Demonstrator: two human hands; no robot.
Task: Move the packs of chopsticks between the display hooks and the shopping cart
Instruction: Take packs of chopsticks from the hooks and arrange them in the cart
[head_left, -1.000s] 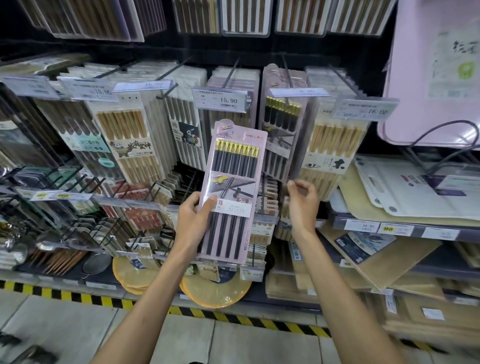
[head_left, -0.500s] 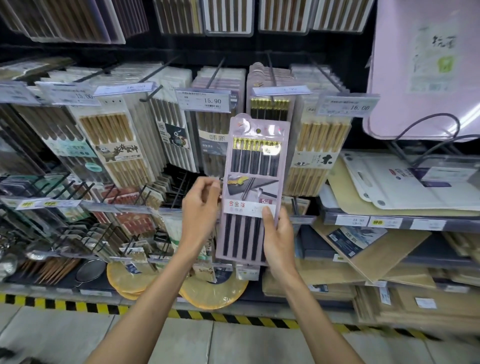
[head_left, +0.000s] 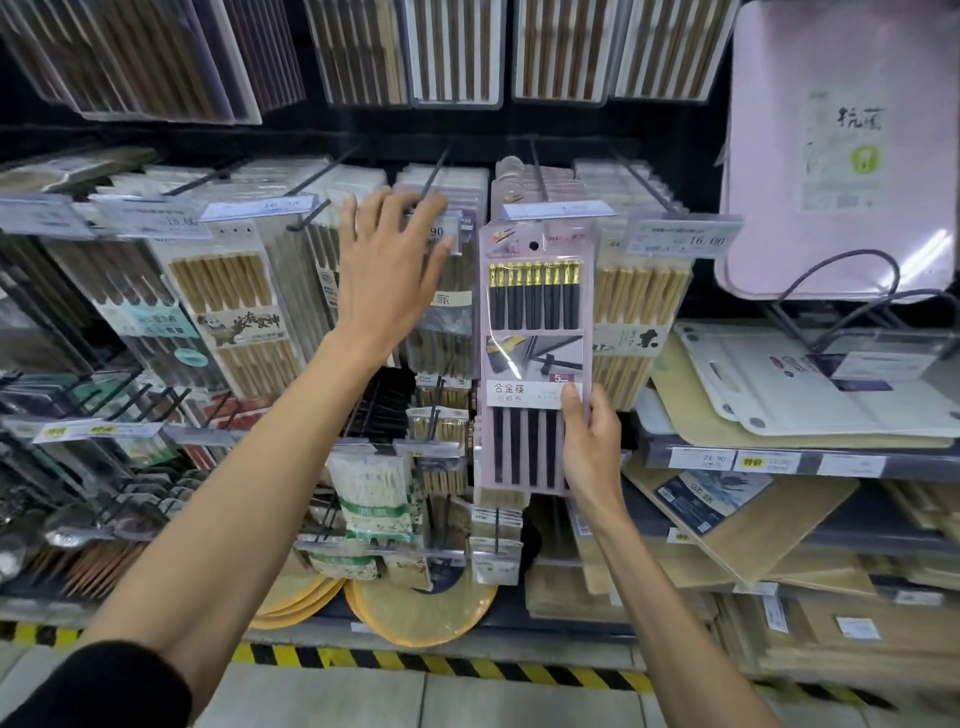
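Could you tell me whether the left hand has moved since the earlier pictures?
Yes. The left hand has let go of the pink chopstick pack and risen to the 15.90 price tag, which it now partly covers.

This is a shop. Many packs of chopsticks (head_left: 234, 306) hang in rows on metal hooks (head_left: 536, 174), with a price tag (head_left: 683, 240) in front. On the right, cutting boards (head_left: 810, 384) lie on shelves (head_left: 909, 466) with more price labels (head_left: 702, 459).
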